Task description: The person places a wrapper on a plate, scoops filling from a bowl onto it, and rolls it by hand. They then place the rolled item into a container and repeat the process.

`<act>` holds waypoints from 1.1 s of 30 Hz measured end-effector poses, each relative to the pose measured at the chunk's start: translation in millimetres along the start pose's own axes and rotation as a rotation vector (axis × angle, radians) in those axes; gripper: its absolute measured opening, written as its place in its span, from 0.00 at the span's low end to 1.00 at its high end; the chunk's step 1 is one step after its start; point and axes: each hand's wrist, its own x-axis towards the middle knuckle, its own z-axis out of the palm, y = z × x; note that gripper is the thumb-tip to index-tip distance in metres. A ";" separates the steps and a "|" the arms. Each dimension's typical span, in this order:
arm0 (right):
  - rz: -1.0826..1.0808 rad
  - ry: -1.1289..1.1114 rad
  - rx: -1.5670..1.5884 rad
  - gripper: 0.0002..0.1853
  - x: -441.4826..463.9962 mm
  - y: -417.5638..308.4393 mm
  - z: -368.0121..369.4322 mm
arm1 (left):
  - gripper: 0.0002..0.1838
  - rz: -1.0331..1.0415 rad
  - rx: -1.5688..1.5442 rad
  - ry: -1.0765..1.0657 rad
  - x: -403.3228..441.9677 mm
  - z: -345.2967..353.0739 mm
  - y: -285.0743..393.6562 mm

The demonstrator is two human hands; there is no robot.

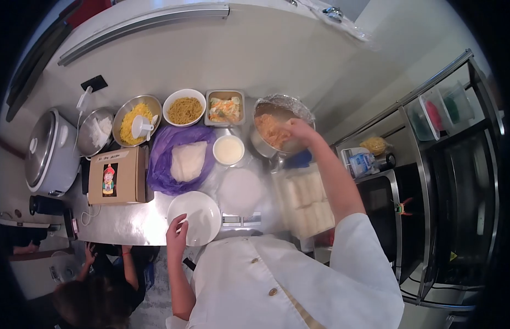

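Orange-pink food (270, 130) heaped in a foil-edged metal pot (292, 146), white plate (203, 216) at counter edge (135, 234)

The counter (123, 223) is smooth metal with a bright sheen. Crumpled, shiny foil (288, 101) edges the metal pot (291, 147). The white plate (204, 211) looks smooth and glossy; the purple bag (160, 164) is thin, wrinkled, shiny plastic. The box (129, 178) is matt brown cardboard, the shirt (233, 285) matt cloth, the rack (430, 219) polished metal.
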 end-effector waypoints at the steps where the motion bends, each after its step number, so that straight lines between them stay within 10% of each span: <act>1: 0.033 0.020 0.089 0.15 -3.2 -3.3 0.3 | 0.16 -0.017 0.003 0.000 0.0 -0.9 -1.1; 6: -0.045 0.002 0.157 0.14 23.1 16.4 -7.2 | 0.16 -0.053 0.011 0.005 -0.7 -1.7 -0.5; 15: -0.181 0.044 -0.972 0.19 41.7 34.7 52.4 | 0.16 -0.034 0.002 -0.005 6.5 2.8 1.8; 33: -0.243 0.041 -1.262 0.19 63.3 17.3 44.3 | 0.16 0.009 0.024 0.028 6.7 -1.7 2.8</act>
